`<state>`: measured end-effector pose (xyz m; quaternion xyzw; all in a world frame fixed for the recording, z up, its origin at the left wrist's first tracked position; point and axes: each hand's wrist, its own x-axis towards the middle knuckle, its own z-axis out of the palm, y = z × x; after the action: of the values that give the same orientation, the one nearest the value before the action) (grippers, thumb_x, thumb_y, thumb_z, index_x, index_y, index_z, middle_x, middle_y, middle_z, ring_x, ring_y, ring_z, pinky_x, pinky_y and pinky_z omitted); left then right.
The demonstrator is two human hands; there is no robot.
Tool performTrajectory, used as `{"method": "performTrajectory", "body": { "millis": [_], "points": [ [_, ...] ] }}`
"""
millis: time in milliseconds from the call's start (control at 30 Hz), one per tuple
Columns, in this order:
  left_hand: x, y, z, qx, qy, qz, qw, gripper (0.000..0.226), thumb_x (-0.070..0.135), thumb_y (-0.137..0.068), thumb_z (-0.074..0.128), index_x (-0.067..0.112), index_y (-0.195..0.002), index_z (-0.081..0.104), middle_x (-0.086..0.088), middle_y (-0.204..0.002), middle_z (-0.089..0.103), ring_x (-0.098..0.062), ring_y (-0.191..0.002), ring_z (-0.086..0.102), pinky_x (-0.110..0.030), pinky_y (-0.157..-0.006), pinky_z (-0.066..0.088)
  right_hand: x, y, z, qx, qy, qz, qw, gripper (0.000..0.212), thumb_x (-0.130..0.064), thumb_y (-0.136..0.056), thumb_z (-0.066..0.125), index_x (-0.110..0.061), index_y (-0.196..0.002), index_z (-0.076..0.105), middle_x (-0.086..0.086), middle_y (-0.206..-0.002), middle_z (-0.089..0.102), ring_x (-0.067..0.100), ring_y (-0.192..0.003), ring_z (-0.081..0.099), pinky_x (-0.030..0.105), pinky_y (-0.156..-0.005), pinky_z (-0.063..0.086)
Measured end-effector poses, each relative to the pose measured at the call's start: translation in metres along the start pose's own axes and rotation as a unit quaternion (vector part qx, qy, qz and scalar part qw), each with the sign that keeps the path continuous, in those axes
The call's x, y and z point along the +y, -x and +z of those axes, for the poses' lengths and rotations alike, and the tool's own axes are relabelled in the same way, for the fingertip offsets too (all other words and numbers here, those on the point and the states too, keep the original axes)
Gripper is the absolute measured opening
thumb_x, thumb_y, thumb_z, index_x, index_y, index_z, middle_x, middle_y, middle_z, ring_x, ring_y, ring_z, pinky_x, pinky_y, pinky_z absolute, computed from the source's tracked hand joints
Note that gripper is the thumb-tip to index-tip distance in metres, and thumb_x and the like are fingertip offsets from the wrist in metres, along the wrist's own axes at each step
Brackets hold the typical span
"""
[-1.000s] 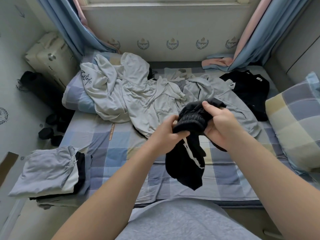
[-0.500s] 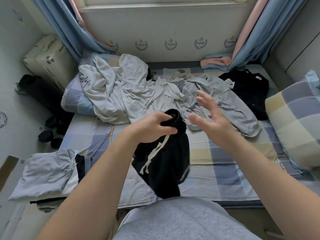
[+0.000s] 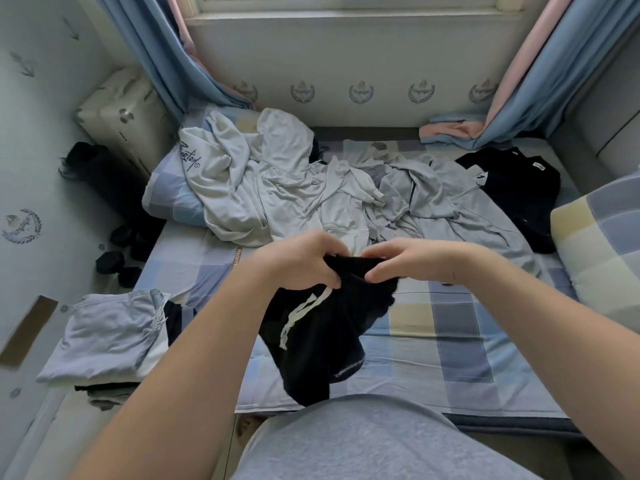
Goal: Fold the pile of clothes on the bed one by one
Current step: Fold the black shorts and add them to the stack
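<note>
Since half a second ago, the right hand [image 3: 415, 261] has been brought back onto the black shorts [image 3: 322, 334]. Their waistband is pinched by it and the left hand [image 3: 298, 265] above the near edge of the bed [image 3: 450, 341]. Bare sheet is left to the right, and the unfolded pile [image 3: 294, 188] is spread behind.

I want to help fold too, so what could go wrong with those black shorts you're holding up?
The left hand and right hand grip the black fabric shorts close together at the waistband, so the legs hang bunched and may fold crooked. The white drawstring dangles loose and could get trapped in the fold. The folded stack of grey and black clothes sits at the left edge of the blue checked bed; a bump might tip it off.
</note>
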<state>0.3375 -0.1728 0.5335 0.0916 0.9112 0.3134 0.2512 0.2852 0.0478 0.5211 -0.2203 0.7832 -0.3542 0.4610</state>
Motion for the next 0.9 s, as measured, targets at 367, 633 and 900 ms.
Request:
{"method": "performTrajectory", "body": {
  "millis": [367, 633, 900],
  "points": [
    [-0.015, -0.011, 0.013, 0.074, 0.196, 0.016, 0.978, 0.022, 0.045, -0.086, 0.074, 0.025, -0.079, 0.067, 0.008, -0.065, 0.062, -0.008, -0.058, 0.057, -0.020, -0.054, 0.044, -0.005, 0.010, 0.004, 0.291, -0.083, -0.188, 0.934, 0.016, -0.017, -0.098, 0.064, -0.022, -0.086, 0.072, 0.004, -0.074, 0.063, 0.019, -0.068, 0.055, 0.032, -0.063, 0.044],
    [-0.054, -0.040, 0.012, 0.251, 0.034, -0.081, 0.964, 0.027, 0.002, -0.086, 0.056, 0.027, -0.081, 0.064, 0.005, -0.079, 0.067, -0.017, -0.074, 0.064, -0.029, -0.060, 0.048, 0.000, 0.037, -0.043, 0.373, -0.001, -0.147, 0.916, 0.008, -0.015, -0.086, 0.079, -0.012, -0.085, 0.071, 0.004, -0.074, 0.067, 0.014, -0.065, 0.063, 0.028, -0.064, 0.053],
    [-0.094, -0.046, -0.008, 0.238, 0.065, -0.206, 0.947, 0.030, 0.002, -0.081, 0.048, 0.025, -0.091, 0.065, -0.001, -0.096, 0.066, -0.020, -0.087, 0.063, -0.030, -0.069, 0.050, 0.058, 0.027, -0.061, 0.383, 0.219, 0.041, 0.896, 0.022, -0.020, -0.087, 0.069, -0.022, -0.070, 0.054, -0.001, -0.070, 0.059, 0.022, -0.068, 0.056, 0.039, -0.065, 0.048]
  ]
}}
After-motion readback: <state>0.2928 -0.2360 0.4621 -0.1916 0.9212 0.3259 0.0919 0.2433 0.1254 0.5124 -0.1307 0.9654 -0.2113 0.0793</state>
